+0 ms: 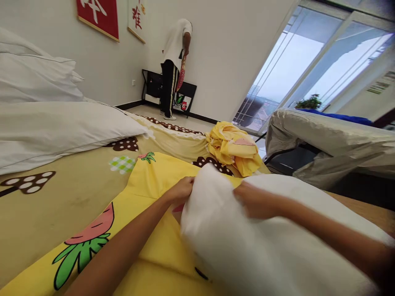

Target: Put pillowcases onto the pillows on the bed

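A white pillow (212,209) lies slantwise across the front right, its narrow corner standing up between my hands. Beneath it a yellow pillowcase (123,230), printed with pink fruit and green leaves, is spread on the bed. My left hand (182,190) is closed on the pillowcase's edge, right beside the pillow's corner. Blurred a little by motion, my right hand (257,200) has its fingers curled into the pillow's white cloth. Whether the corner sits inside the pillowcase opening I cannot tell.
White pillows (46,119) are heaped on the left of the patterned bedsheet (77,189). A crumpled yellow cloth bundle (234,146) lies at the bed's far edge. Beyond, a person (175,53) stands by a black rack (188,92). A plastic-covered mattress (327,127) is at right.
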A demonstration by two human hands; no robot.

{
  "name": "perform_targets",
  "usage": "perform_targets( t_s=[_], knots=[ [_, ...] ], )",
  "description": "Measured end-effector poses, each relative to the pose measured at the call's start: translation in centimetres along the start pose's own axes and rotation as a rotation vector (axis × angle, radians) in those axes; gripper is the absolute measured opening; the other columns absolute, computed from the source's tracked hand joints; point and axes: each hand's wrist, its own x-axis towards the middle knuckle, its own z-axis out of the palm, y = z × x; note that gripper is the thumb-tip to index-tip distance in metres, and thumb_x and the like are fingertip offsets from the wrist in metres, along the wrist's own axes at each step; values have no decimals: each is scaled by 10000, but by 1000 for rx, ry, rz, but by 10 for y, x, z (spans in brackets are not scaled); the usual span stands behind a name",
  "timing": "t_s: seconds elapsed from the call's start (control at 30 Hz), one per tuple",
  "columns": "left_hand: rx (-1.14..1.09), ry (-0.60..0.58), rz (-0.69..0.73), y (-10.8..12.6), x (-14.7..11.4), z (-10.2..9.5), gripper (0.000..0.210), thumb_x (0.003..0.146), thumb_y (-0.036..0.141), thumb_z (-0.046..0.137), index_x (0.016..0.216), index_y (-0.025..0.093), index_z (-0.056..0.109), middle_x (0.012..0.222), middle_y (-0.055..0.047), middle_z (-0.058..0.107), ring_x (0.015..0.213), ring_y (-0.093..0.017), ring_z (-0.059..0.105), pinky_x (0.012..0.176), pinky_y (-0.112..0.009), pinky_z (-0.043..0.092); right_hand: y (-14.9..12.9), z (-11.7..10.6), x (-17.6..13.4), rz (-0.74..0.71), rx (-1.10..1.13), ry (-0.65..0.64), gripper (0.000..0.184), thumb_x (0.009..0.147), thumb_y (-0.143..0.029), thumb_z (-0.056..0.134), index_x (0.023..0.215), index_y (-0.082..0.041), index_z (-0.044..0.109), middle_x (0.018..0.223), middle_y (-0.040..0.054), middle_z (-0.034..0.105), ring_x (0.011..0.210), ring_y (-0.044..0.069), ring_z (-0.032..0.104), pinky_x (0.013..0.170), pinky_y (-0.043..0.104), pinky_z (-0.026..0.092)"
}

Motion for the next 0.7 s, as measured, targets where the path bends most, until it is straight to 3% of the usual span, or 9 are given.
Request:
perform_targets(
  t_s=[0.1, 0.2, 0.4, 0.5, 0.57, 0.63, 0.7],
  knots=[
    [-146, 70, -59, -8, -4, -2, 269, 715, 268, 479, 836, 126, 673, 777, -67, 693, 712, -191, 600, 655, -285, 474, -46, 18, 19, -140, -34, -11, 180, 587, -66, 502, 660, -137, 651, 760, 107, 704, 688, 168, 584, 770, 304, 385],
    [-224, 141, -61, -8, -2, -3, 261, 737, 276, 460, 809, 126, 661, 768, -71, 692, 680, -181, 608, 672, -291, 491, -58, 20, 30, -174, -76, -38, 190, 585, -75, 502, 657, -132, 669, 728, 116, 702, 677, 178, 584, 741, 302, 378],
    [-136, 272, 25, 16, -1, 7, 346, 823, 216, 355, 947, 106, 658, 1078, -142, 688, 1056, -243, 609, 981, -359, 435, -56, 30, 54, -274, -104, -124, 205, 610, -119, 571, 746, -115, 724, 764, 153, 721, 709, 235, 650, 717, 328, 433],
    [80, 197, 129, 28, -21, 21, 400, 824, 183, 402, 1149, 103, 622, 1252, -167, 622, 1197, -279, 543, 1072, -405, 360, -52, 40, 76, -144, -54, -30, 241, 728, -128, 543, 880, -113, 729, 909, 163, 731, 851, 254, 678, 800, 349, 468],
    [349, 110, 208, 32, -37, 32, 538, 812, 120, 388, 1337, 80, 493, 1397, -183, 508, 1305, -275, 459, 1120, -406, 313, -44, 42, 85, -59, -16, 71, 324, 829, -135, 454, 1044, -130, 696, 1084, 155, 704, 1008, 241, 652, 861, 344, 477],
    [582, 89, 249, 33, -49, 40, 594, 839, 100, 343, 1430, 52, 365, 1479, -185, 404, 1384, -255, 359, 1159, -391, 262, -34, 40, 81, 1, 23, 145, 395, 859, -123, 401, 1171, -145, 642, 1226, 143, 647, 1116, 225, 612, 910, 340, 482],
    [663, 126, 233, 31, -55, 43, 538, 899, 158, 311, 1423, 57, 371, 1463, -184, 425, 1374, -263, 373, 1153, -400, 279, -28, 40, 59, 3, 72, 212, 432, 861, -129, 404, 1247, -139, 599, 1299, 148, 601, 1178, 232, 581, 958, 364, 481]
  ],
)
